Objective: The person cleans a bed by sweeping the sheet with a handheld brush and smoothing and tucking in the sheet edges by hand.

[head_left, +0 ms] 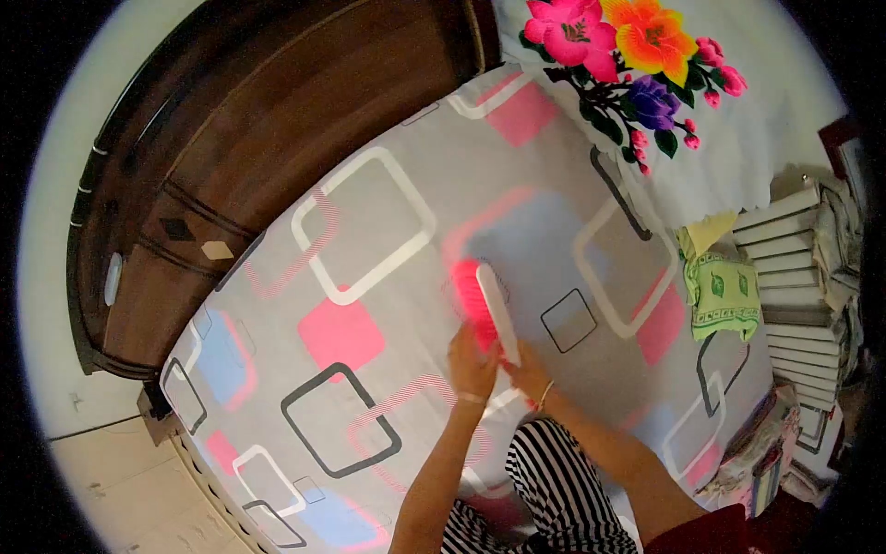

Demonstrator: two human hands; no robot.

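I have the brush (498, 312) over the sheet (415, 323), near the middle of my view, its white back to the right and its pink bristles (472, 291) to the left. The right hand (529, 373) is closed around the brush's near end (a thin bracelet (546, 395) sits on that wrist). The left hand (472, 369) is just beside it, fingers bent, by the lower bristles; I cannot tell whether it grips them or only touches. The bristles look blurred, so I cannot make out whether they meet the sheet. Striped trousers (563, 485) show below the hands. At upper right I see a flowered cloth (664, 102), then a green cloth (724, 291) near the sheet's right edge.
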